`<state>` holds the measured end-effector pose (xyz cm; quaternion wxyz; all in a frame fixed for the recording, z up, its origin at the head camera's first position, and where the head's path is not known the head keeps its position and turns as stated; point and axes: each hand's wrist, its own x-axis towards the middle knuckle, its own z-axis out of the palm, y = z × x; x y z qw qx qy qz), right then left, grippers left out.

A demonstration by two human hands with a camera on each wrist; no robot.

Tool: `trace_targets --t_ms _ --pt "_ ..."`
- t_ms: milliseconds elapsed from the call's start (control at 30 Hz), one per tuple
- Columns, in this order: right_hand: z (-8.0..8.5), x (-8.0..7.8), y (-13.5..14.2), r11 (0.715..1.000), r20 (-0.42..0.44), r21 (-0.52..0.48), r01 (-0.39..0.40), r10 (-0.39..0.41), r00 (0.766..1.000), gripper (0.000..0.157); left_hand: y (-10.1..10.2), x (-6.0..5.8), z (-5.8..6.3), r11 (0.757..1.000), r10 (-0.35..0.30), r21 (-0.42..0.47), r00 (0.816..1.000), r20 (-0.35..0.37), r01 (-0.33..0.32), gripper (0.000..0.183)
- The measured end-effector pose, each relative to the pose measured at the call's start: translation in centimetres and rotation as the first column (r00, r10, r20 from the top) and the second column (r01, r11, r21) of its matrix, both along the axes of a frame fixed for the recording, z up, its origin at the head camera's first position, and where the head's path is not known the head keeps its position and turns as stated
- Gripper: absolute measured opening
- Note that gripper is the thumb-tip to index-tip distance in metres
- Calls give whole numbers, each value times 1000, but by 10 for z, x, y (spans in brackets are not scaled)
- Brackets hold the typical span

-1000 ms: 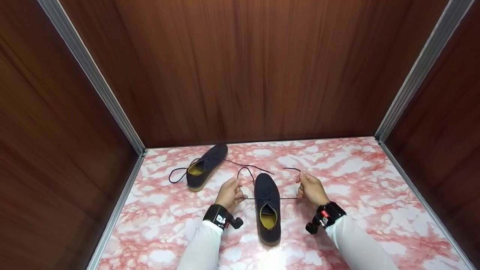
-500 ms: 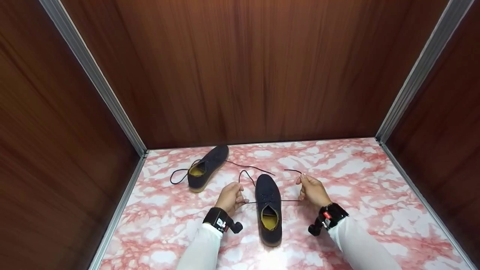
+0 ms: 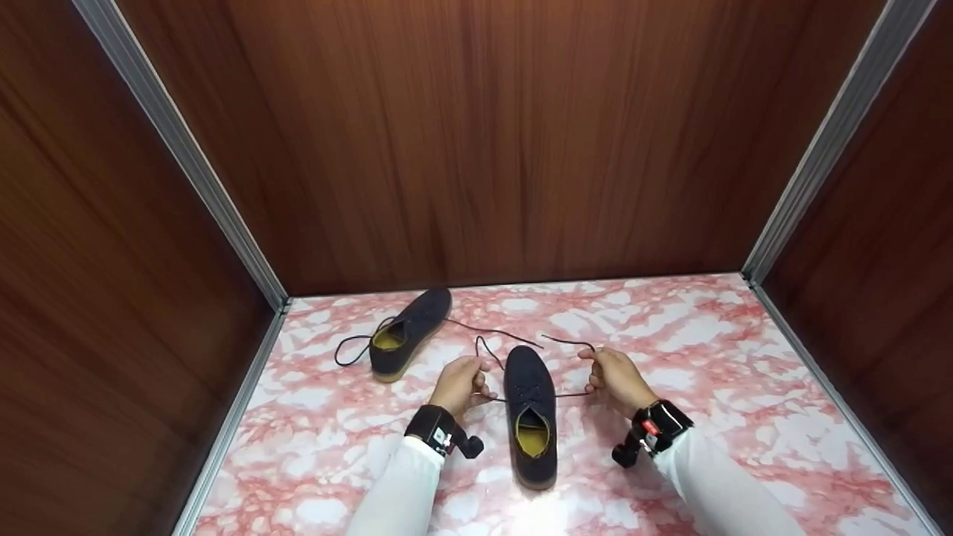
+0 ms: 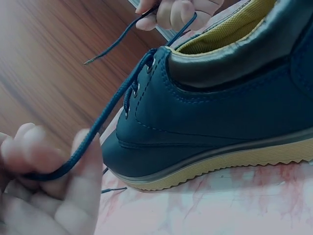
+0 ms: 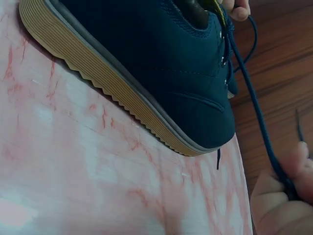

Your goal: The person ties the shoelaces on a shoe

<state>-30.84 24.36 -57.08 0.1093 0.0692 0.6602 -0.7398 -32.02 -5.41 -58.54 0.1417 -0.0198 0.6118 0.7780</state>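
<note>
Dark-blue low-cut lace-up shoe [image 4: 220, 112] with yellow lining and ridged tan sole: standing upright on the red-and-white marbled worktop [image 3: 744, 417], directly between left hand [image 3: 460, 383] and right hand [image 3: 619, 378]. Of the two, left hand closer to the shoe's flank. Both hands narrowed, fingers curled around thin dark-blue cord lace [image 5: 258, 117], with no contact against the upper itself. Left strand [image 4: 106, 111]: led from the top eyelets out across the left side, gripped by the left hand, then looping on beyond the fingers toward the left flank of the toe. Right strand [image 5: 251, 93]: led out on the opposite side, held by the right hand, free tip projecting forward and inward. Grip tightness: not determinable. Critical relation, by judgement: strands spread sideways, roughly square to the long axis of the shoe, one hand to each flank. Long axis: running fore and aft, nearly straight away from the person, toe inclined slightly left. Toe directed at the brown wood-grain back panel [image 3: 476, 149], heel toward the person. Matching second shoe [image 3: 413, 327]: placed farther off, beyond the left hand, long axis diagonal, toe pointing away and to the right.
</note>
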Motion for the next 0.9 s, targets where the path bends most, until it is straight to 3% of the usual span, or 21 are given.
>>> trace_targets --t_ms 233,433,667,900 --pt "0 -1 0 998 -43 -14 -68 67 997 42 3 -1 5 998 35 -43 999 9 -34 16" --pt "-2 0 2 985 -118 137 -101 117 986 39 3 -1 8 995 33 -90 999 -8 -33 18" --pt "-1 4 -1 970 -126 220 -105 135 983 16 3 -3 10 982 22 -183 997 -78 -36 15" --pt "2 4 0 923 -111 378 -65 115 987 26 5 -6 12 973 15 -227 993 -113 -40 16"
